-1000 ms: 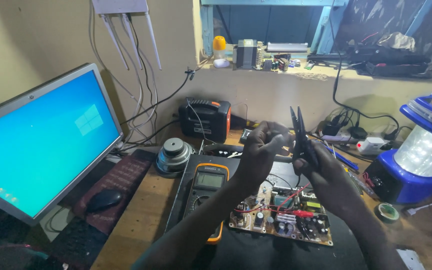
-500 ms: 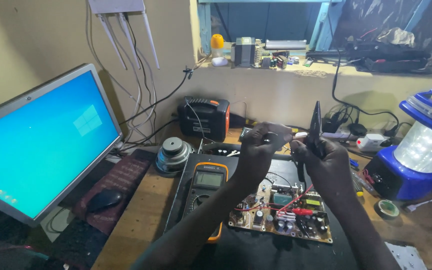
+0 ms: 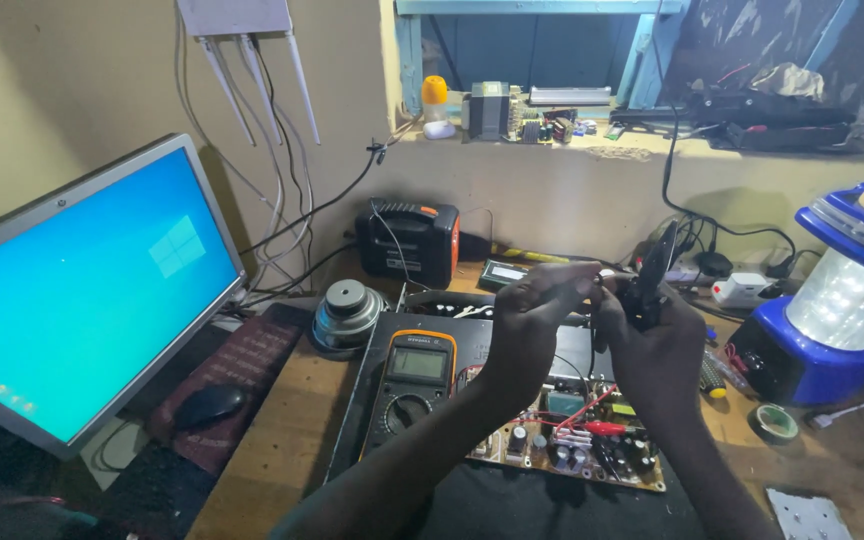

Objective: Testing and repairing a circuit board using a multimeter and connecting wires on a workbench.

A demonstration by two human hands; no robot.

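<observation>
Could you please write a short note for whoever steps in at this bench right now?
Left hand: raised over the bench, fingertips pinching a small pale part; I cannot tell what it is.
Right hand: gripping black pliers, handles pointing up, tip at that same part.
Below the hands: an exposed circuit board with red leads clipped on, and an orange-edged multimeter beside it.
A monitor stands lit to the left, a blue lantern glows to the right.
The part is off the board and gripped from both sides; nothing has been put down.

Pliers (image 3: pixel 655 268) have tilted (slightly) toward the left hand (image 3: pixel 532 320).
</observation>
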